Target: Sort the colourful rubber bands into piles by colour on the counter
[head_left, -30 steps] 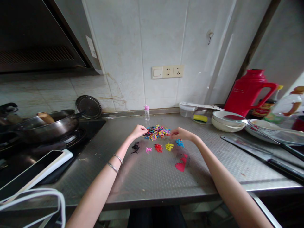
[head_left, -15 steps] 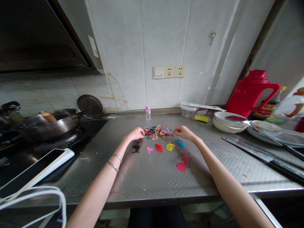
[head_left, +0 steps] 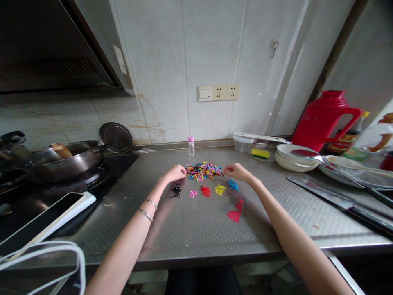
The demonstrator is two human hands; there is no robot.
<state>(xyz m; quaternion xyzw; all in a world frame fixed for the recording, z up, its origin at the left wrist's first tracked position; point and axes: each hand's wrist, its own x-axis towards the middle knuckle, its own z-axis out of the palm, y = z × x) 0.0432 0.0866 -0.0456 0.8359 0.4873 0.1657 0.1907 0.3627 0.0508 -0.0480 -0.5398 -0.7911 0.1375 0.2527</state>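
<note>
A mixed heap of small coloured rubber bands [head_left: 204, 170] lies on the steel counter between my two hands. My left hand [head_left: 177, 173] is at the heap's left edge, fingers bent and pressed together. At the right edge my right hand [head_left: 236, 171] is closed in a pinch. What either one grips is too small to make out. In front of the heap runs a row of single-colour piles: black bands [head_left: 176, 191], pink bands [head_left: 193, 194], red bands [head_left: 206, 191], yellow bands [head_left: 220, 189] and blue bands [head_left: 233, 185].
A pink-capped bottle [head_left: 191, 146] stands behind the heap. Red scraps [head_left: 236, 214] lie on the counter near my right forearm. To the right are a cleaver [head_left: 319, 192], bowls [head_left: 296, 164] and a red thermos [head_left: 322, 121]. A pan [head_left: 64, 164] and a phone [head_left: 46, 221] are left.
</note>
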